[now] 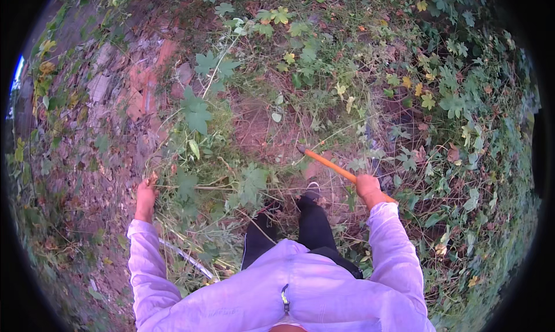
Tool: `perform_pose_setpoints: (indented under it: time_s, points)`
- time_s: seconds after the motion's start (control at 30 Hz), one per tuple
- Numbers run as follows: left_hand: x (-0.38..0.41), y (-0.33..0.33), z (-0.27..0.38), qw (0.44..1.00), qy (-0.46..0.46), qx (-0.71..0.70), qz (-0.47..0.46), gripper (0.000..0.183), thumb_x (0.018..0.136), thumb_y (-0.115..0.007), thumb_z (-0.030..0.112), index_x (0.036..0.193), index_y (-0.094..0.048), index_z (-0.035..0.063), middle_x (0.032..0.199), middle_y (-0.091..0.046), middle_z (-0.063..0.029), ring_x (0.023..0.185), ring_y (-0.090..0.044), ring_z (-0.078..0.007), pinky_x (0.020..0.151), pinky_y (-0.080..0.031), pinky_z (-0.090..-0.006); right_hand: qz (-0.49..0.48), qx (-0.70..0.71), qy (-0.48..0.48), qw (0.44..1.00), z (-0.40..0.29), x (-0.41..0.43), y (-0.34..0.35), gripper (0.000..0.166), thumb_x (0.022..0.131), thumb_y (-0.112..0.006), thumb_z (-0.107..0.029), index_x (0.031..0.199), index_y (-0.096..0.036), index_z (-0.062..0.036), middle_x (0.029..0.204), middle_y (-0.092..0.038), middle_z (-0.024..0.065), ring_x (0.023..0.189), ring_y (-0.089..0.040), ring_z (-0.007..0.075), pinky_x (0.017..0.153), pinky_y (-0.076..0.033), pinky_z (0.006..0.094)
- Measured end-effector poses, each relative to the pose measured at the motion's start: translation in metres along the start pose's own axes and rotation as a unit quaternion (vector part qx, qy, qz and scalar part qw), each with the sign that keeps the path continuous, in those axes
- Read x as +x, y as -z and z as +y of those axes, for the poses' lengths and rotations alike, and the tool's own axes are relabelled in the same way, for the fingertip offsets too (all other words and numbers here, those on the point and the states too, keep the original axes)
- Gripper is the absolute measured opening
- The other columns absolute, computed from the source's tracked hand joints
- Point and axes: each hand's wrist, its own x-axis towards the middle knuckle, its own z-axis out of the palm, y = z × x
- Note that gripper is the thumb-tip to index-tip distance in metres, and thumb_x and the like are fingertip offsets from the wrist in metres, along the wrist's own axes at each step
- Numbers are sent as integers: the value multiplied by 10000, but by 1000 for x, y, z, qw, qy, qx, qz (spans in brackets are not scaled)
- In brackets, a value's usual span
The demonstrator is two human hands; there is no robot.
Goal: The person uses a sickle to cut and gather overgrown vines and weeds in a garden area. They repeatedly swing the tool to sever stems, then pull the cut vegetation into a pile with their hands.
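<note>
My right hand [369, 189] is closed around the orange handle [331, 166] of a long tool. The handle points up and to the left, and a small dark part [301, 149] shows at its far end; the tool's kind cannot be told. On the left, my left hand [147, 196] is closed at the edge of the green plants, on what look like thin plant stems [190, 187] that run from it towards the middle. Broad lobed leaves [252, 181] lie between the two hands, in front of my legs.
Vines and lobed leaves [455, 102] grow thickly on the right. Reddish broken slabs [149, 85] and dry litter cover ground at the upper left. A pale pole [186, 258] lies among stems near my left forearm. My shoe [312, 189] stands amid creepers.
</note>
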Motion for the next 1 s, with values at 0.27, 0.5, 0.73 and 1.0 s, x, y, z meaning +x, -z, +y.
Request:
perform_pose_setpoints:
  time_s: [0.27,0.5,0.73,1.0]
  points:
    - [48,-23,13,995,-11,-95,7,218,894,-401,88,1038,-564,73,831,-559,18,605,-462,-82,504,-348,-216,191,35,-158,968,161,-257,61,186,721,-618,-151,814,-496,-44,643,-595,166,595,-593,355,547,-480,438]
    - [137,-77,43,995,-9,-101,13,281,813,-356,36,1014,-552,32,910,-549,-60,736,-490,-162,614,-400,-270,243,80,-387,886,197,-430,2,290,648,-715,-218,711,-485,-51,596,-565,174,603,-558,393,536,-434,461]
    - [138,-71,67,996,-21,-88,-22,306,845,-354,71,1081,-549,62,936,-552,-37,732,-469,-150,596,-393,-268,260,302,-346,850,85,-334,-60,351,679,-713,-349,781,-570,-45,587,-561,162,554,-565,339,520,-438,416]
    - [138,-2,39,996,-29,-61,-59,304,837,-371,111,1071,-560,71,938,-574,-52,763,-501,-165,628,-409,-310,474,427,-180,749,40,-210,39,316,727,-691,-295,807,-524,-38,589,-556,165,563,-569,342,514,-436,388]
